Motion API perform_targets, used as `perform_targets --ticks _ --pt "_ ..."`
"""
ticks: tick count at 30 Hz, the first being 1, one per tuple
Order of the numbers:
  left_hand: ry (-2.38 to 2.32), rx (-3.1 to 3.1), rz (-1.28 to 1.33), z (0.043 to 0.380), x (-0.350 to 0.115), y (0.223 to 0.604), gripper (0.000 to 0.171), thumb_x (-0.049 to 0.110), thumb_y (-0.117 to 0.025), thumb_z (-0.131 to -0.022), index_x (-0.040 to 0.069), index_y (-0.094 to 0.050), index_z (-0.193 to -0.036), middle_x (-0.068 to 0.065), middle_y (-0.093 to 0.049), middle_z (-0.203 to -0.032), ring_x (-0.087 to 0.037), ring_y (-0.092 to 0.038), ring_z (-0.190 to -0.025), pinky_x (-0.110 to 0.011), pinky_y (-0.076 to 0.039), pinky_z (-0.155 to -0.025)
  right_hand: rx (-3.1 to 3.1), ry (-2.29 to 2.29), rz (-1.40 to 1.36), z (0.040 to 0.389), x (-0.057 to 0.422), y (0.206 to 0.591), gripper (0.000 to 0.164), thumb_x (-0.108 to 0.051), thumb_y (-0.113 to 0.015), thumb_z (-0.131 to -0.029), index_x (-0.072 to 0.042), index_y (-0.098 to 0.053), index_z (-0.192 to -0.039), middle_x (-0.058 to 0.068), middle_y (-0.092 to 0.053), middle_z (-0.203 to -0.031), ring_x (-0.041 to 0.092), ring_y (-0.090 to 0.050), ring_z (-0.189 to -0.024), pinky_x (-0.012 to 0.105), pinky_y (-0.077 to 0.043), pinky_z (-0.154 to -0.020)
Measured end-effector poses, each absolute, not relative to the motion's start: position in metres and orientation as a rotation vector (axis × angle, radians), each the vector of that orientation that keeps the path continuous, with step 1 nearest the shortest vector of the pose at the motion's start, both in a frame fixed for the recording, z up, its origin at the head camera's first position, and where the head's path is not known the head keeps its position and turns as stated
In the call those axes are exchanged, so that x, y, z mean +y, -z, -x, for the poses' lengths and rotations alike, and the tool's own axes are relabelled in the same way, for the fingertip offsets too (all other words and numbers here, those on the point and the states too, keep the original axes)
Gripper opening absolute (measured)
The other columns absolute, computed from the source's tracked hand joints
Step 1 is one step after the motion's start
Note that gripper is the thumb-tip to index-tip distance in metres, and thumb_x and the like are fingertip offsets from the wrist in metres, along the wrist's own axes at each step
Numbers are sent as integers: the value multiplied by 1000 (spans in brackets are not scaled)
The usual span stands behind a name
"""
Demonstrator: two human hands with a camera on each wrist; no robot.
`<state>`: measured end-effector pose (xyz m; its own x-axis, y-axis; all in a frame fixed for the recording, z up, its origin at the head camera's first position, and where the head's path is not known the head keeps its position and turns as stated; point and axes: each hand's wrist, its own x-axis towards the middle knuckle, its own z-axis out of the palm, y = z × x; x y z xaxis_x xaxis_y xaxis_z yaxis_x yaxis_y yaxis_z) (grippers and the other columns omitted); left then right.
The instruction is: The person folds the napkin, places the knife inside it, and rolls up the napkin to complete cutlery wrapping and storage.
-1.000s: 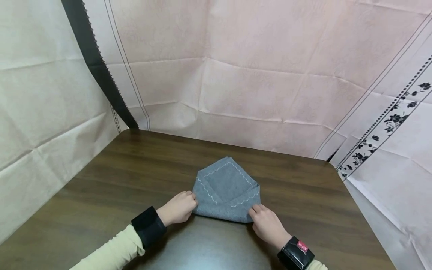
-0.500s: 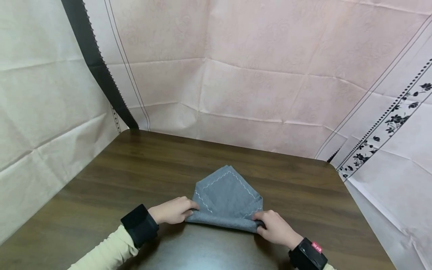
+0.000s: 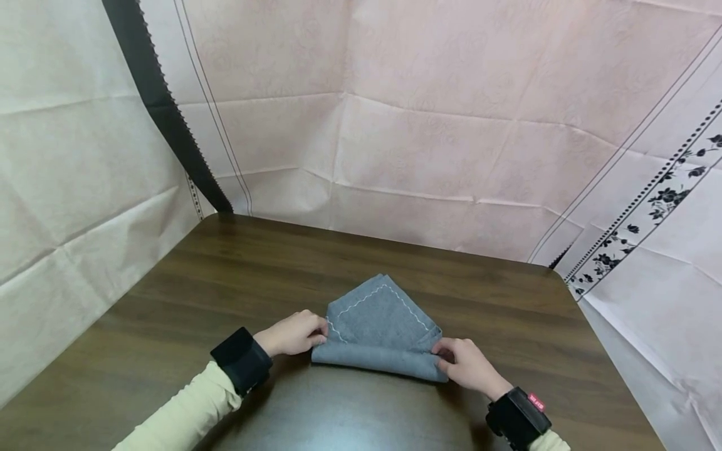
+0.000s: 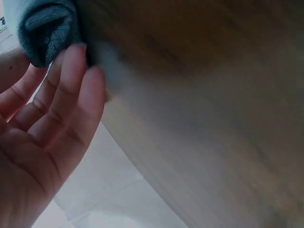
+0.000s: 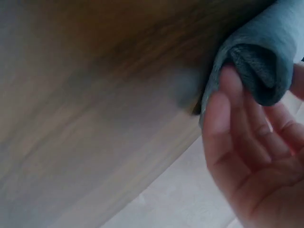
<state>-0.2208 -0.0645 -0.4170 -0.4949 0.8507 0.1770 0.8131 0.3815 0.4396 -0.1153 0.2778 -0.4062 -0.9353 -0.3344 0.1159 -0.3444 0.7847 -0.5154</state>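
A grey-blue cloth [image 3: 379, 316] with white wavy stitching lies on the brown table, pointed at its far end. Its near edge is rolled into a thick tube, and the tube's layered ends show in both wrist views. My left hand [image 3: 294, 333] holds the left side of the roll, thumb and fingers on either side of the coiled end [image 4: 47, 33]. At the right end, my right hand [image 3: 465, 364] grips the roll between thumb and fingers; in the right wrist view two fingertips lie at the opening of the coiled cloth [image 5: 261, 52].
The brown wooden table [image 3: 271, 263] has rounded far corners. Pale cloth sheeting [image 3: 423, 156] hangs behind it and at both sides, with a black strip [image 3: 163, 113] at left and a floral band [image 3: 632, 232] at right. Each wrist wears a black band [image 3: 241, 361].
The near edge of the cloth has been turned up and rolled away from me into a tube. Both hands first drew nearer, then moved slightly forward with the roll.
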Motion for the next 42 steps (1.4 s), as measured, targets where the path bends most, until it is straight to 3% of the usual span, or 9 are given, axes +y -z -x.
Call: perform_targets --ticks 2,8,14,16,20,25,29,33,42 --pt "-724 2584 -1522 224 -63 418 18 1 -59 -84 10 -56 -69 9 -44 -64 -3 -39 -56 -19 -37 -53 -2927 -804 -498 115 278 407 2 -9 -64 -82 -10 -62 -82 -7 -58 -73 3 -51 -64 24 -43 -58" --pt "-670 2680 -1435 231 -57 418 18 3 -60 -84 10 -55 -68 8 -43 -60 -4 -39 -52 -20 -36 -50 -2871 -602 -319 116 274 413 17 -12 -71 -77 -16 -55 -72 -10 -45 -62 4 -41 -55 23 -35 -50" --pt "-764 2654 -1449 220 -62 417 12 13 -59 -88 11 -62 -76 9 -43 -58 -2 -39 -50 -19 -37 -49 -2679 -396 -511 112 270 420 22 -4 -75 -69 -16 -58 -67 -10 -47 -68 6 -46 -62 24 -41 -54" --pt "-728 2654 -1470 215 -66 416 11 22 -61 -87 12 -65 -83 8 -47 -64 -4 -43 -55 -20 -38 -51 -2629 -355 -602 110 272 421 18 -2 -75 -69 -15 -62 -69 -9 -50 -70 6 -48 -65 24 -43 -56" --pt "-535 2722 -1508 207 -71 417 31 33 -70 -78 10 -64 -98 1 -53 -85 -10 -51 -71 -25 -43 -59 -2636 -319 -696 107 279 421 15 -15 -78 -68 -11 -69 -79 -5 -58 -80 9 -53 -74 28 -47 -62" --pt "-375 2785 -1578 205 -66 421 30 15 -74 -72 5 -62 -98 -3 -51 -91 -15 -52 -77 -28 -47 -62 -2755 -241 -757 105 283 420 36 -20 -80 -65 -6 -66 -94 2 -59 -93 16 -55 -86 33 -48 -73" --pt "-395 2782 -1533 205 -63 420 25 4 -68 -72 2 -64 -97 -5 -56 -89 -17 -55 -76 -30 -48 -64 -2801 -314 -751 107 283 418 29 -5 -75 -67 -5 -64 -93 3 -61 -93 19 -57 -87 36 -48 -74" --pt "-507 2713 -1454 206 -64 419 28 1 -62 -76 1 -62 -103 -9 -61 -97 -20 -59 -86 -33 -48 -72 -2816 -522 -755 110 287 415 23 0 -73 -70 -7 -65 -91 0 -63 -89 15 -58 -84 34 -48 -71" --pt "-764 2513 -1443 210 -71 424 27 -6 -52 -79 2 -57 -105 -9 -63 -98 -7 -50 -72 -25 -44 -69 -2915 -1075 -730 110 299 418 11 -6 -65 -81 -9 -62 -92 -6 -57 -78 4 -51 -66 24 -44 -58"
